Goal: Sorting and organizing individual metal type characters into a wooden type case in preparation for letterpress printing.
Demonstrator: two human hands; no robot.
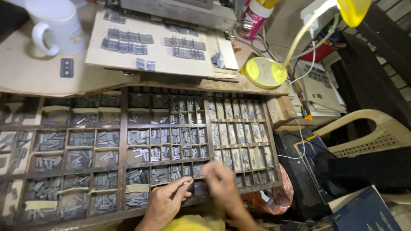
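Type case [124, 128], front edge under left hand [165, 201] pinching something unclear, blurred right hand [220, 182] unreadable.

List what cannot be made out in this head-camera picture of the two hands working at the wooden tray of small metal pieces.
- Right hand: motion-blurred in the head view, so its grip and anything it holds are unclear.
- Small piece at the left hand fingers: too small to identify.
- Metal pieces in the wooden tray: too small to tell their faces.
- Tray's left compartments: cut off by the picture edge.
- White mug: top cut off.
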